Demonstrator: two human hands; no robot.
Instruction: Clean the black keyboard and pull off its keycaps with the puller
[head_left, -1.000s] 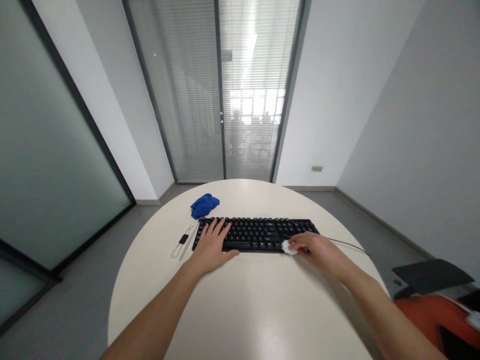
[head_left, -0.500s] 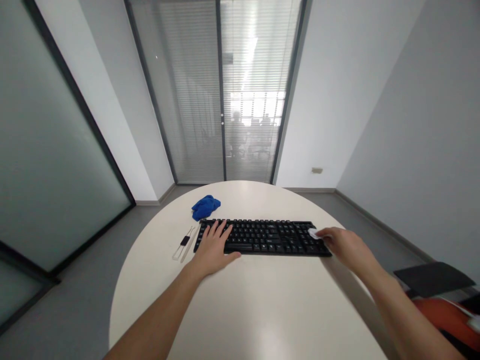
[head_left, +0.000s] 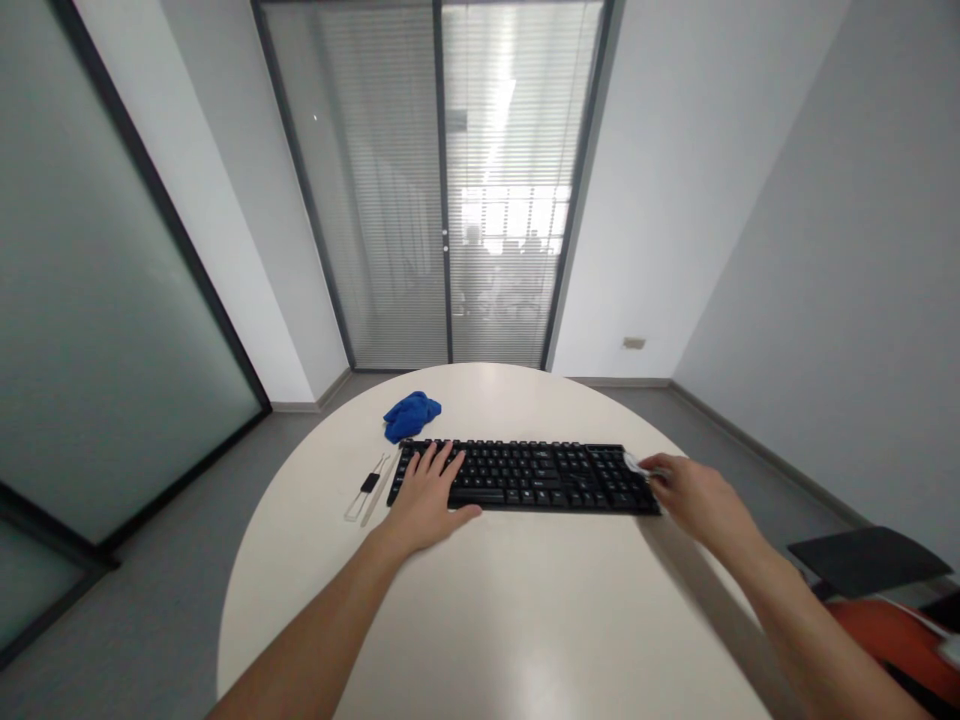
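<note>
A black keyboard [head_left: 525, 474] lies crosswise on the round table. My left hand [head_left: 429, 492] rests flat on its left end, fingers spread over the keys and thumb on the tabletop. At the right end, my right hand [head_left: 686, 490] pinches a small white piece [head_left: 634, 462], perhaps a wipe, against the number pad's edge; its exact kind is unclear. Left of the keyboard lie a wire keycap puller [head_left: 369, 484] with a dark middle and a thin pale stick [head_left: 381, 488]. Behind them sits a crumpled blue cloth [head_left: 412, 415].
The cream table [head_left: 510, 610] has a rounded far edge. An orange and black chair [head_left: 877, 600] stands at the lower right, beside my right forearm. Beyond the table are a glass partition [head_left: 442, 200] with blinds and a wall socket [head_left: 634, 343].
My right hand has shifted slightly to the right with the white piece, from the number pad keys to the keyboard's edge. My left hand stays put.
</note>
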